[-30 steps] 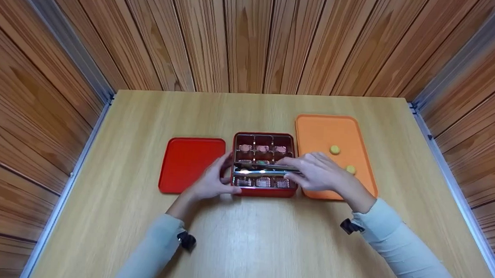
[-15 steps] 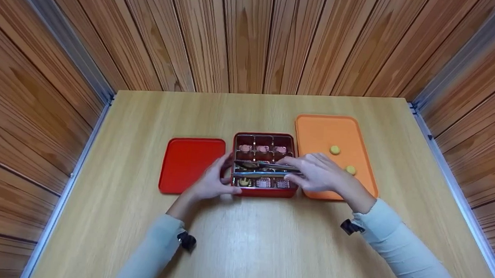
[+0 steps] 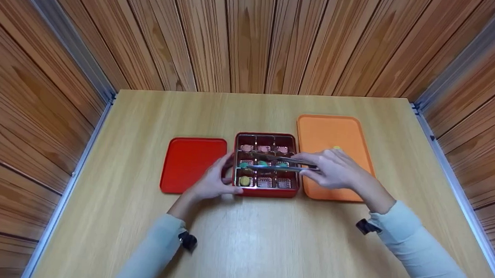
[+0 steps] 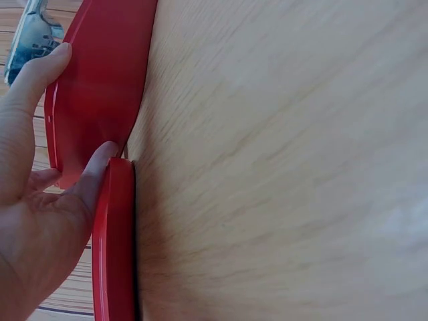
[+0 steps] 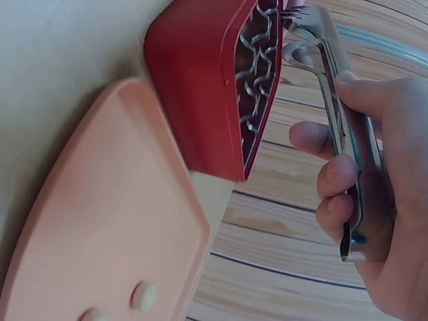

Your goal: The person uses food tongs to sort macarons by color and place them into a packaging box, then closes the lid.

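My left hand (image 3: 214, 181) holds the left side of a red divided box (image 3: 270, 193), its thumb at the front corner. Metal tongs (image 5: 366, 180), one tip forked and the other spoon-shaped, are gripped in my right hand (image 3: 333, 169). Their arms stand apart over the box's middle row, with nothing between the tips. Pink round pieces (image 3: 264, 149) fill the back row, and green pieces (image 3: 244, 165) lie in the middle row, partly behind the tongs. A yellow round piece (image 3: 244, 181) sits in the front left compartment; the other front compartments show only the patterned liner.
Left of the box lies a red lid (image 3: 188, 165). An orange tray (image 3: 327, 129) stands close on the right; it bears yellow round pieces (image 5: 144, 295), partly covered by my right hand in the head view. Wood-panelled walls (image 3: 253, 36) surround the table.
The tongs have spread, leaving the yellow piece in the front left compartment. My right hand has drawn them back and to the right. My left hand stays on the box.
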A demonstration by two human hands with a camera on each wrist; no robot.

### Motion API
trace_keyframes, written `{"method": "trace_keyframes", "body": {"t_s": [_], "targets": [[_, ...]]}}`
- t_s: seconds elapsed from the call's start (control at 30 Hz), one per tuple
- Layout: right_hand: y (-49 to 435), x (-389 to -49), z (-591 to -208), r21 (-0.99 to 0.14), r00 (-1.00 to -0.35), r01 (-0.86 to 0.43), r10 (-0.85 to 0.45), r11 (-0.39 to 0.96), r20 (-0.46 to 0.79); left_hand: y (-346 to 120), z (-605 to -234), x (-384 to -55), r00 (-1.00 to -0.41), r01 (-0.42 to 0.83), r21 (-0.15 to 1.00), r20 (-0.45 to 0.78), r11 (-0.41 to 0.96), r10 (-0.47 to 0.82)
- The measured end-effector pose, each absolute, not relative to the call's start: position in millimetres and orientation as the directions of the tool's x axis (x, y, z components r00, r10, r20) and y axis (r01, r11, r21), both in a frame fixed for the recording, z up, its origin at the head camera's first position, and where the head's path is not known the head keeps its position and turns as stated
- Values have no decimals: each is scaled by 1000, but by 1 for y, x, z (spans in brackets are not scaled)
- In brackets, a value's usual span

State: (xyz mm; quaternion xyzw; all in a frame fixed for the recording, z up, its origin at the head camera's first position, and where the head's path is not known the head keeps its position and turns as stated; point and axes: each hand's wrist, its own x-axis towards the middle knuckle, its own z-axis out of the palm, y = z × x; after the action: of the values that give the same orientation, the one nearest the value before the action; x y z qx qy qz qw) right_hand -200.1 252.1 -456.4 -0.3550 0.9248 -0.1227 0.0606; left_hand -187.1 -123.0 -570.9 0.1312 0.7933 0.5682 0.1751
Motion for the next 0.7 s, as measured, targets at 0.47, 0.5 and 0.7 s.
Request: {"method": "trace_keyframes", "body": {"t_s": [0.47, 0.5, 0.7], "targets": [[297, -200, -454, -286, -786, -590, -618, 755, -9, -123, -568, -186, -912, 5, 940, -136, 341, 387], [299, -199, -453, -290, -791, -583, -612, 759, -11, -123, -568, -186, -912, 6, 941, -134, 340, 387], [318, -196, -450, -317, -822, -533, -569, 784, -26, -123, -569, -186, -911, 11, 942, -129, 336, 391]]}}
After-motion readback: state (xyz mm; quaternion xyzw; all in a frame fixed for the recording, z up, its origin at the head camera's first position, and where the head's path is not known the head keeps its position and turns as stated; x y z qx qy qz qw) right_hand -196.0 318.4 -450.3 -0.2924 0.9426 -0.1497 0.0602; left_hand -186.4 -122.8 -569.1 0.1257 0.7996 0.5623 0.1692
